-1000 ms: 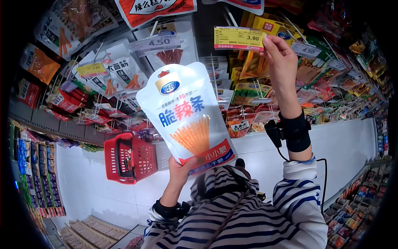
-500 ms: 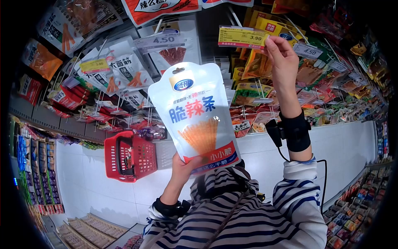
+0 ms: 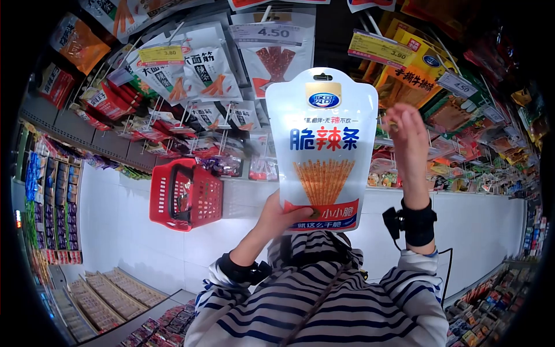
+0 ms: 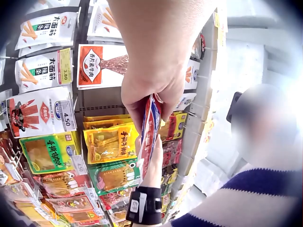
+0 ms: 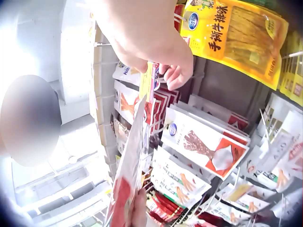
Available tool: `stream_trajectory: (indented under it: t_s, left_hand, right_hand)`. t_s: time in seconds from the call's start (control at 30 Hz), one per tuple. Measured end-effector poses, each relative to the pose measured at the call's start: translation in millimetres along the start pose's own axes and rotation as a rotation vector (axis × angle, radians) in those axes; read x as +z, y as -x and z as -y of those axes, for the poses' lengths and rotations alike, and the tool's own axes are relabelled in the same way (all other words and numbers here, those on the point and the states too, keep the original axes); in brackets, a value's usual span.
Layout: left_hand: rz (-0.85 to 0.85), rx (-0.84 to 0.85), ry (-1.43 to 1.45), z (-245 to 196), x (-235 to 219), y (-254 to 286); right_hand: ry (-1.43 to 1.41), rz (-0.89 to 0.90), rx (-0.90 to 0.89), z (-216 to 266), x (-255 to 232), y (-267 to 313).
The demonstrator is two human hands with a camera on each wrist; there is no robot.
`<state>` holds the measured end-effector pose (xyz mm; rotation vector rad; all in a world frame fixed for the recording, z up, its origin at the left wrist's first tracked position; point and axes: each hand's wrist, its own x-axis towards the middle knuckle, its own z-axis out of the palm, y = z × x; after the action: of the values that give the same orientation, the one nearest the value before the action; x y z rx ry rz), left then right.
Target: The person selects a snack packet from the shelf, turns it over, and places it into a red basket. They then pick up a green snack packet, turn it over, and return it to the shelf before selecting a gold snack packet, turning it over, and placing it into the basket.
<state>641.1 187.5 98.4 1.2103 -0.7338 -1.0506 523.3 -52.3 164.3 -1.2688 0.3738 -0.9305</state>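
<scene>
Centre frame | left hand [image 3: 280,215] pinches snack pouch [image 3: 324,144], lower left: sound hold | likely light, slick, crushable | right hand [image 3: 410,144] released

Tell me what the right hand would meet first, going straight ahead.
In the head view, the right hand points toward the hanging yellow steak-flavour snack pouch, likely its first contact, though depth is unclear.

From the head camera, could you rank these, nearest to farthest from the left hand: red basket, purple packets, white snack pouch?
1. White snack pouch: gripped in the left hand.
2. Red basket: on the floor, to the hand's left.
3. Purple packets: at the far left.
</scene>
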Motion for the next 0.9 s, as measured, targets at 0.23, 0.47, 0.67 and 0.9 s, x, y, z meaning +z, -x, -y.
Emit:
stream_trajectory:
  t_s: [0.23, 0.47, 0.67, 0.9]
  left_hand:
    - [-0.107, -0.106, 0.075, 22.5, -6.3, -12.7]
    - [-0.174, -0.298, 0.191, 27.5, -6.7, -28.0]
    - [-0.117, -0.295, 0.265, 24.1, -4.8, -31.0]
    - [-0.097, -0.304, 0.285, 28.3, -5.5, -32.0]
  right_hand:
    - [0.130, 0.223, 0.462, -17.8, 7.3, 63.8]
    - [0.119, 0.191, 0.586, -45.0, -0.5, 75.5]
    - [0.122, 0.168, 0.578, -50.4, -2.1, 76.3]
    - [0.127, 0.164, 0.583, -51.9, -5.3, 75.0]
